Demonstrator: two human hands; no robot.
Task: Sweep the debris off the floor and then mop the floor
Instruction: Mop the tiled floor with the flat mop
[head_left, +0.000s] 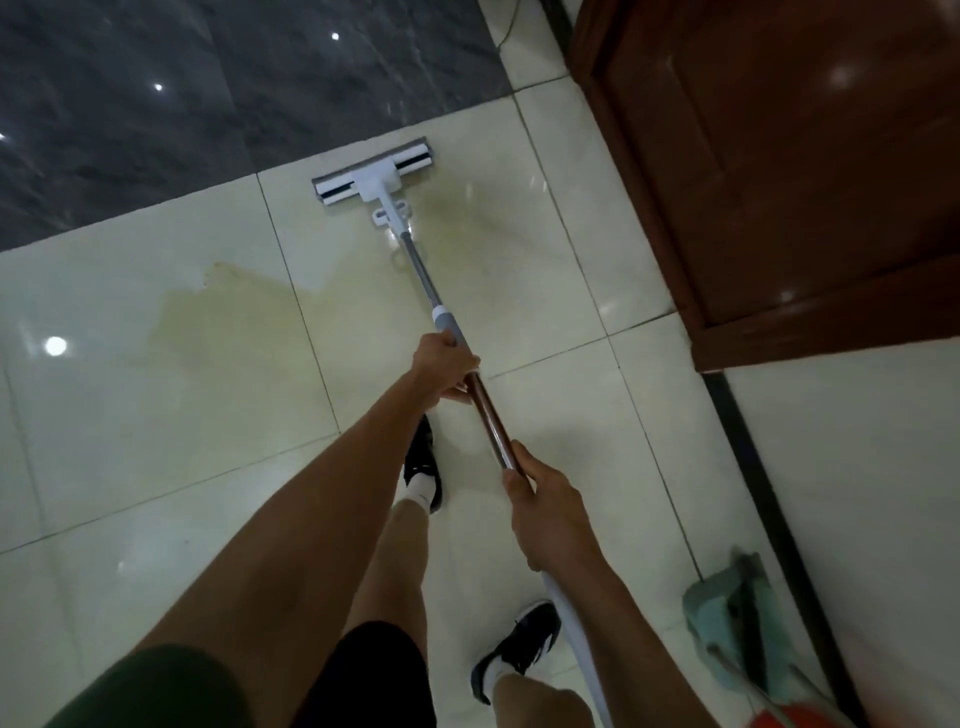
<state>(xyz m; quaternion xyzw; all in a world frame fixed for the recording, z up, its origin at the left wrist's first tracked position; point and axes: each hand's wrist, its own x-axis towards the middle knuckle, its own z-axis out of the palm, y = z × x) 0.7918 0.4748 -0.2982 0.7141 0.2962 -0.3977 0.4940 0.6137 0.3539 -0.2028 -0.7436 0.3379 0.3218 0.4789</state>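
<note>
A flat white mop head (372, 172) lies on the cream tiled floor (156, 405), close to the edge of the dark marble strip. Its metal handle (423, 275) runs back toward me. My left hand (445, 366) grips the handle just below its grey collar. My right hand (540, 512) grips the handle lower down, near its white end. A yellowish wet smear (244, 306) spreads across the tiles left of and around the handle.
A dark marble floor strip (182, 104) lies beyond the mop. A brown wooden door (805, 171) stands at the right. A teal dustpan with a broom (737, 629) rests at the bottom right by a dark threshold line. My two black shoes (423, 462) stand under my arms.
</note>
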